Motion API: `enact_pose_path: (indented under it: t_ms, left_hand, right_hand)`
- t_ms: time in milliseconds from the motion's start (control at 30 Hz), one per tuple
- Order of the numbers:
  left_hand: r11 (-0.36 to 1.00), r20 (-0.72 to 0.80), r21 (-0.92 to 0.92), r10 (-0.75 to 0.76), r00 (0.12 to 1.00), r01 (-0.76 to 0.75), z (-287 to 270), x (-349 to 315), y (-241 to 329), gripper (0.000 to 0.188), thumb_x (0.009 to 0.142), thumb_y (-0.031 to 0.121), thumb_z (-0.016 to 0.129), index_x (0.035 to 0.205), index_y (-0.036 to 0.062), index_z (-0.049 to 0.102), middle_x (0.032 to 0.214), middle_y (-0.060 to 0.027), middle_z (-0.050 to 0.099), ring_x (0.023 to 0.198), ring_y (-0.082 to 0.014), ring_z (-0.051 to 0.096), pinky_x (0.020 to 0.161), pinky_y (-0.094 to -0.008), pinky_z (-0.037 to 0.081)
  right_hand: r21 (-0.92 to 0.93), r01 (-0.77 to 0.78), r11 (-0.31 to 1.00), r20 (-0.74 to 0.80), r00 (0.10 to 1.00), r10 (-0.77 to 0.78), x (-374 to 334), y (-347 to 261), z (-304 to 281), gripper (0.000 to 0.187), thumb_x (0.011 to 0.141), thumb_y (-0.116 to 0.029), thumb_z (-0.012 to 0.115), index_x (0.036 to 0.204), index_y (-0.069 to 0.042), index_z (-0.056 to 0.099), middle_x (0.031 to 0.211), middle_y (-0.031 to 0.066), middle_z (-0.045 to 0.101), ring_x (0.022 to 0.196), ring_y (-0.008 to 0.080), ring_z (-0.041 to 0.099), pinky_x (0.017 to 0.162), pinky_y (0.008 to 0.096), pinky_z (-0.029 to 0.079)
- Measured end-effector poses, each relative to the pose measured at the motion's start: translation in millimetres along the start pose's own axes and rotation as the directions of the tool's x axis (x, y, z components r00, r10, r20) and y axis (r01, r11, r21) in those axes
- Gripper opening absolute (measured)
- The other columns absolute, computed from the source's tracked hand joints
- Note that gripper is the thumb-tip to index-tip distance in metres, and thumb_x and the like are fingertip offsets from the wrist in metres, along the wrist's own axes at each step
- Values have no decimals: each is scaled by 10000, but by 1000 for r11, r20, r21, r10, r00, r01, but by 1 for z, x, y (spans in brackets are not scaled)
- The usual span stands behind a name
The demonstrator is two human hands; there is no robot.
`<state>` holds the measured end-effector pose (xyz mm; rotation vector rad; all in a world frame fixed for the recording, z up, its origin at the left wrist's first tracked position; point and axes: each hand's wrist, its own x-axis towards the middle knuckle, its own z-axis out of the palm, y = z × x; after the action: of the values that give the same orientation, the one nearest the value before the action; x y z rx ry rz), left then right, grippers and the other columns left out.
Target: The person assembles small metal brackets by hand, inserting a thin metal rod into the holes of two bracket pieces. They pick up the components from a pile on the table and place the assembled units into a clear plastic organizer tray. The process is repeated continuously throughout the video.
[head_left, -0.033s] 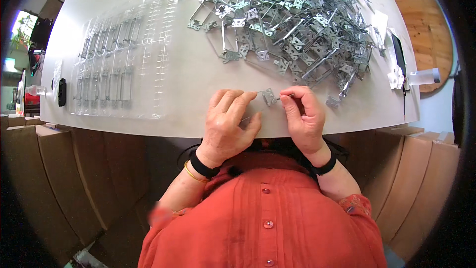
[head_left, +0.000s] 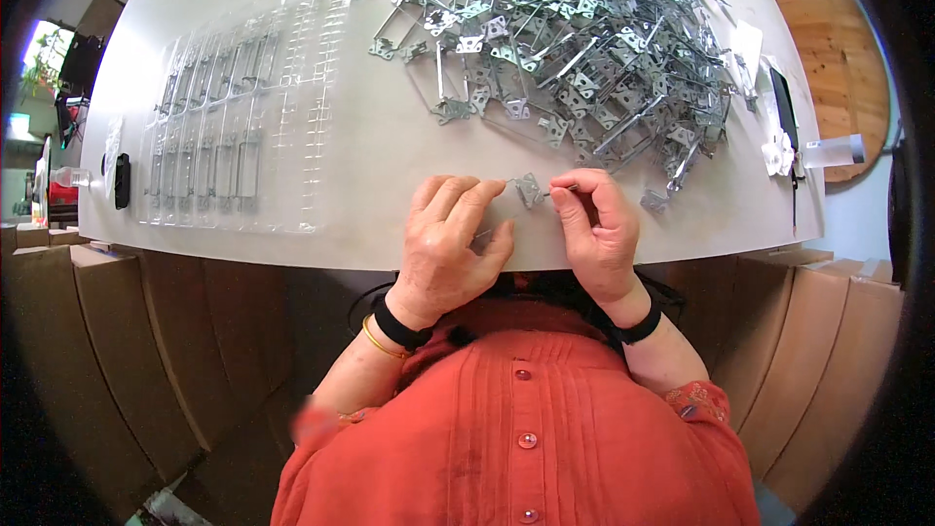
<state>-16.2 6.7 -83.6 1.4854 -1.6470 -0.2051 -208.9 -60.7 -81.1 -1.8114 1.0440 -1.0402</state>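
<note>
A clear slotted plastic tray (head_left: 300,166) lies to your left; next, your left hand (head_left: 446,234) curves, thumb apart from the fingers, though I cannot tell whether it grips anything. Between your hands sits a small metal bracket (head_left: 529,191), its right side at the pinched thumb and forefinger of your right hand (head_left: 598,226), below a heap of metal parts (head_left: 604,49).

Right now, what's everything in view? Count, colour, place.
table: one, white, centre
metal bracket: one, silver, near side
metal pile: too many to count, silver, far side
tray: at least one, clear, table's left
metal pieces: several, silver, in the tray
dark object: one, black, left edge
cylindrical container: one, clear, right edge
cardboard boxes: several, brown, below, both sides
round board: one, wooden brown, far right
wristbands: two, black, both wrists
bracelet: one, gold, left wrist
shirt: one, red, below
left hand: one, left of bracket
right hand: one, right of bracket
</note>
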Motion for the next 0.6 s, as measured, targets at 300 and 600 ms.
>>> enact_pose_path:
  t_ms: [300, 600]
  left_hand:
    - [1000, 4, -7, -12, 1000, 12, 1, 1, 0, 434, 730, 44, 815, 1152, 38, 715, 1050, -126, 710, 932, -317, 657, 838, -422, 541]
    - [1000, 8, -17, -15, 1000, 16, 1, 0, 0, 437, 737, 53, 821, 1158, 30, 709, 1047, -136, 700, 937, -334, 650, 841, -431, 542]
  right_hand:
    - [-92, 76, 993, 22, 997, -75, 3, -4, -1, 112, 968, -7, 735, 1073, -23, 699, 988, 121, 712, 855, 235, 691, 757, 321, 550]
    - [-133, 107, 985, 35, 994, -103, 3, -4, -1, 114, 968, -24, 742, 1057, -27, 670, 978, 119, 695, 823, 251, 679, 731, 336, 547]
